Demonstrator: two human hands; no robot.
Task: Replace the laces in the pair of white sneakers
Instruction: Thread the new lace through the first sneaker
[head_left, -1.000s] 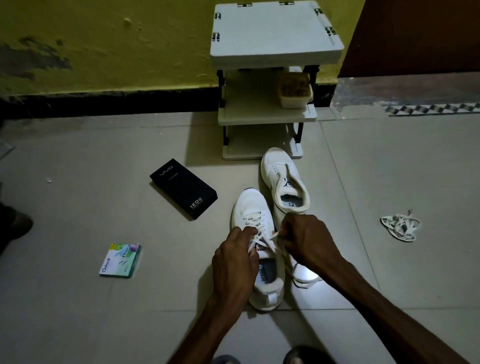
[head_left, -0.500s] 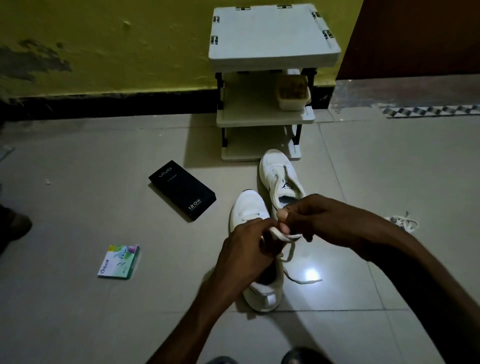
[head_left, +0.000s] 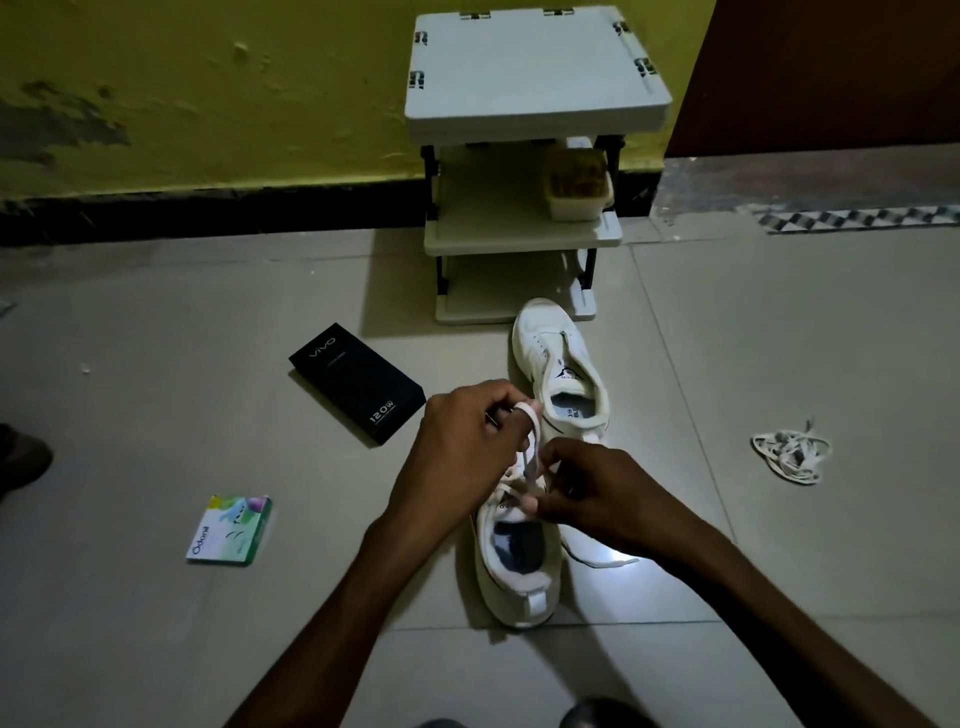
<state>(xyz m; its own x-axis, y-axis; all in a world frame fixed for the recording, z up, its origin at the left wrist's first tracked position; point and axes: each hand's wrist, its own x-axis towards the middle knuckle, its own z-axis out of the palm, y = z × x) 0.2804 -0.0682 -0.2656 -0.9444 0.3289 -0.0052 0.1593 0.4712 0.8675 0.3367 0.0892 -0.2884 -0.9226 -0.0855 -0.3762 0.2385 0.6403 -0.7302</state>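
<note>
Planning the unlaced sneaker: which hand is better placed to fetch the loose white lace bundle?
Probably right: the right hand is nearer the tangled white lace bundle; the left hand holds a white lace loop.

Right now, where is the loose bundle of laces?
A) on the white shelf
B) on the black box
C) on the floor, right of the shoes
C: the tangled laces lie on the floor tiles, right of the far sneaker and the near sneaker, touching neither.

White three-tier rack (head_left: 535, 78) against yellow wall (head_left: 208, 78); container (head_left: 576, 192) on its middle tier; black box (head_left: 358, 382) and green packet (head_left: 231, 530) front-left of rack
</note>
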